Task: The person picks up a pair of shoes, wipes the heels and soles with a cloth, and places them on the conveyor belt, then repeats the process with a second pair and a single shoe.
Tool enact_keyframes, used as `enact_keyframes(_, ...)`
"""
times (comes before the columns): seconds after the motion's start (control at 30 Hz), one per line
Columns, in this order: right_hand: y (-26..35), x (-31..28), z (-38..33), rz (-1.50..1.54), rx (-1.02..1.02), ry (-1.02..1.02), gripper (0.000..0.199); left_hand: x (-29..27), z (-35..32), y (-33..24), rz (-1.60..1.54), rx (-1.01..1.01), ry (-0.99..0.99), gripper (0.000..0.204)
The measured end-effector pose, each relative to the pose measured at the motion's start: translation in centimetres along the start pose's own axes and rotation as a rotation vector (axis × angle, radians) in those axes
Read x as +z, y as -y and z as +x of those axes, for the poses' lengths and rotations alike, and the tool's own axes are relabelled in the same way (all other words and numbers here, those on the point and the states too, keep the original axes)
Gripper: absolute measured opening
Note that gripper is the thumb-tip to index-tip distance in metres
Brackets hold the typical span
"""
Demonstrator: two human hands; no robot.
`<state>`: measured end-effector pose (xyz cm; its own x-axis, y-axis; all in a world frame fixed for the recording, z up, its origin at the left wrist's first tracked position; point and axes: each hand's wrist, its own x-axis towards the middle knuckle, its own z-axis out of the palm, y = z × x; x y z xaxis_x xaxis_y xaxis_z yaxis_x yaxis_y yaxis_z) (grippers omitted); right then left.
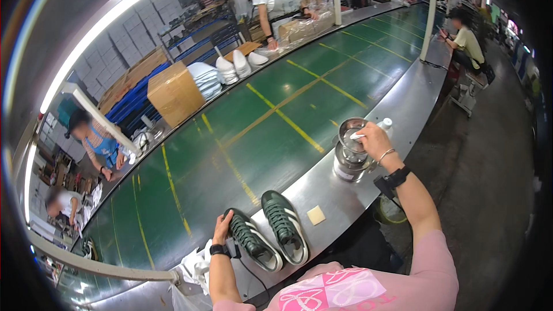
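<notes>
Two dark green sneakers with white stripes lie side by side on the metal ledge. My left hand (222, 228) grips the side of the left sneaker (251, 238) near its toe. To its right, apart from both hands, sits the right sneaker (283, 224). Off to the right, my right hand (375, 141) pinches a small white cloth (358, 136) over a round metal dish (348, 127). That dish tops a silver metal can (348, 168). Partly behind my right hand stands a white-capped bottle (386, 123). A cream square pad (315, 215) lies right of the sneakers.
A green conveyor belt (253, 138) with yellow lines runs beyond the metal ledge (397, 144). White crumpled cloth (199, 266) lies left of my left arm. Across the belt are a cardboard box (174, 93), white shoe-shaped forms (241, 64) and several people at work.
</notes>
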<state>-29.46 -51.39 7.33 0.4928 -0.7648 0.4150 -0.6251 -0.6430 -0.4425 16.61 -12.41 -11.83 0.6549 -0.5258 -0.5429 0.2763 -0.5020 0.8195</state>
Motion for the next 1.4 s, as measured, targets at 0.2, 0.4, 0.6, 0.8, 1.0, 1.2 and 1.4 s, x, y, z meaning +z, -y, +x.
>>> enact_keyframes(0.2, -0.9, 0.2, -1.0, 0.067, 0.015, 0.037, 0.016, 3.2, -6.7, -4.5, -0.255, 0.209, -0.018, 0.061)
enact_keyframes(0.4, -1.9, -0.4, -1.0, 0.094, -0.117, -0.135, 0.021, 4.8, -13.7, -17.1, -0.274, 0.601, -0.072, 0.052)
enact_keyframes(0.6, 8.6, -1.1, -4.3, 0.229, -0.247, -0.261, 0.029, 7.8, -16.1, -24.6, -0.256, 0.948, -0.242, 0.049)
enact_keyframes(0.8, 14.9, 7.6, -12.1, 0.415, -0.611, 0.118, 0.025, 12.0, -16.2, -23.6, 0.068, 1.024, -0.641, 0.053)
enact_keyframes(1.0, 17.9, 13.1, -12.4, 0.272, -0.732, 0.162, 0.019, 16.3, -19.6, -24.4, 0.186, 1.132, -0.612, 0.056)
enact_keyframes(1.2, 20.7, 15.4, -14.9, 0.329, -0.382, 0.47, 0.017, 15.9, -21.1, -23.5, 0.21, 1.152, -0.637, 0.057)
enact_keyframes(1.4, 21.6, 16.0, -13.4, 1.214, 0.484, 0.744, 0.032, 16.2, -20.7, -23.6, 0.196, 1.208, -0.744, 0.057)
